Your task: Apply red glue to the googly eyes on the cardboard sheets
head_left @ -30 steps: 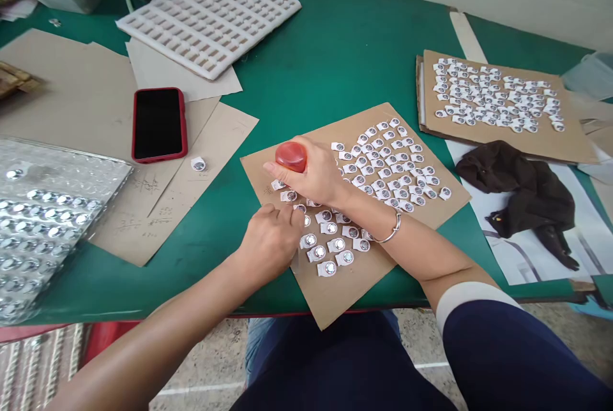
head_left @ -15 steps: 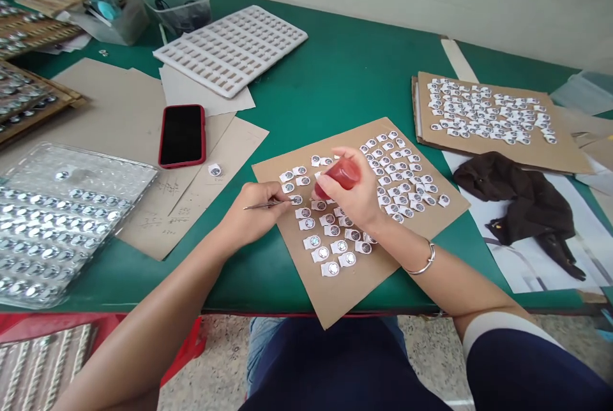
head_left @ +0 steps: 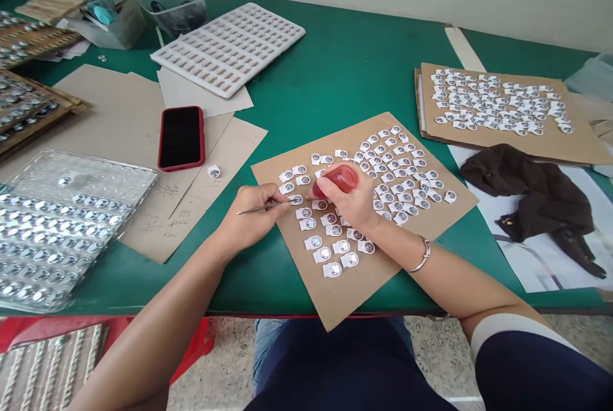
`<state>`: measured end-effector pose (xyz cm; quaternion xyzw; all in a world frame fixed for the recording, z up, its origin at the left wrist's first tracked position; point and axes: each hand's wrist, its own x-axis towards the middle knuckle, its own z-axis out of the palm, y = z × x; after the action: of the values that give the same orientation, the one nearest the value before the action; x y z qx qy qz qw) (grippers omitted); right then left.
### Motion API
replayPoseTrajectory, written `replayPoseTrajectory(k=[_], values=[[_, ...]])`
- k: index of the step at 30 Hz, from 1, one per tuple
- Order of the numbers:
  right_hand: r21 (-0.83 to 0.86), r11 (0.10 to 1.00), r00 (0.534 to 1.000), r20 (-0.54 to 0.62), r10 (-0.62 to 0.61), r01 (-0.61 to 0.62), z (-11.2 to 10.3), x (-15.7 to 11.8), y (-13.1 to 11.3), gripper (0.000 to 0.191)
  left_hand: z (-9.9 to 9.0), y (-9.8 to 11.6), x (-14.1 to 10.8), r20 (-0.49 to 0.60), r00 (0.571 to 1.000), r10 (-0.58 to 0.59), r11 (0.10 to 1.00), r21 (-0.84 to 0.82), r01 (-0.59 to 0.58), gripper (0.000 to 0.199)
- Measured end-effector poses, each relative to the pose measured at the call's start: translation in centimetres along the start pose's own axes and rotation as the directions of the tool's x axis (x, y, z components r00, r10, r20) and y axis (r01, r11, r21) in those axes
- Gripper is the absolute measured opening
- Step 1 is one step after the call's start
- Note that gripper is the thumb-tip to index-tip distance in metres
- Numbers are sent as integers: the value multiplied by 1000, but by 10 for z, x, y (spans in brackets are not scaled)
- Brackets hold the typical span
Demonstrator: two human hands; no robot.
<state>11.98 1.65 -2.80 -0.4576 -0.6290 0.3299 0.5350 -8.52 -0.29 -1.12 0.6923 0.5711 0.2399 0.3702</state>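
A brown cardboard sheet (head_left: 330, 306) lies in front of me, carrying rows of small round silver pieces on white paper tabs (head_left: 332, 269). My left hand (head_left: 256, 210) is closed at the sheet's left edge, holding thin metal tweezers (head_left: 256, 209) that point back to the left. Its fingertips are at one tabbed piece (head_left: 295, 200). My right hand (head_left: 354, 203) is wrapped round a red squeeze bottle (head_left: 341, 178), tilted with its narrow end down and left, close to that same piece. The bottle's tip is too small to make out clearly.
A red-cased phone (head_left: 181, 136) lies on brown paper at left, near a clear tray of silver domes (head_left: 57, 223). Behind are a white slotted tray (head_left: 230, 47) and plastic bins (head_left: 175, 6). At right sit another filled cardboard (head_left: 507, 143) and a dark cloth (head_left: 531, 187).
The view has shifted slightly. Both hands stay almost in place, with the red bottle tilted a little lower toward the piece at my left fingertips.
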Motion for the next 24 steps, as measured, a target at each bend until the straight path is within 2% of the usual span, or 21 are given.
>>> replayPoseTrajectory(k=[17,24], values=[[-56,998,1000,13,1,0,2,-1,4,24,2,0,-1,-18,999,44,999,7,-44,11],[-65,997,999,25,-41,43,2,-1,1,23,2,-1,-1,-22,999,37,999,9,-37,11]])
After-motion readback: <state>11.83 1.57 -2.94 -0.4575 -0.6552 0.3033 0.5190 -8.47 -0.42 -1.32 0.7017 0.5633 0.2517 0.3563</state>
